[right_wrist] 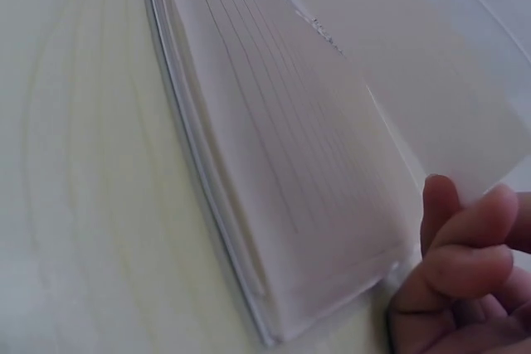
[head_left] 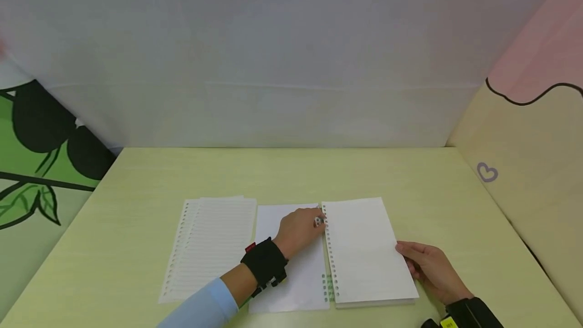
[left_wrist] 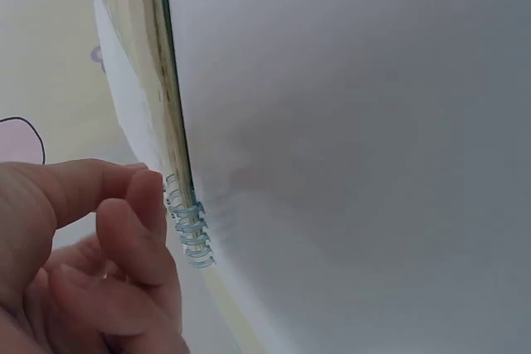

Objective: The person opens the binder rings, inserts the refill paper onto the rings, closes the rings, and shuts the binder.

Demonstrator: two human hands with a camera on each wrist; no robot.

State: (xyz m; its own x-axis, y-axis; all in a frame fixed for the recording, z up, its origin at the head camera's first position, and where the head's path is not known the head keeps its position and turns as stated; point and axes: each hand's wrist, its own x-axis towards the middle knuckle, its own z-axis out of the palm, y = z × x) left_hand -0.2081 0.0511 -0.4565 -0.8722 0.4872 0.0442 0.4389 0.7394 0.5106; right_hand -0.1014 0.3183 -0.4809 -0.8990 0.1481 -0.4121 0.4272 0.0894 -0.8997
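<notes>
In the head view I see a ring notebook (head_left: 291, 300) open on the counter (head_left: 291, 173), its top sheet (head_left: 364, 252) running lengthwise from just before twelve to just before six. The sheet lies towards four o'clock from the left hand (head_left: 298, 229), towards nine from the right hand (head_left: 430, 270). In the left wrist view, the left fingers, nearer the rings (left_wrist: 192, 234), curl and seemingly pinch its bound edge. In the right wrist view, the right fingers pinch its lifted outer edge.
</notes>
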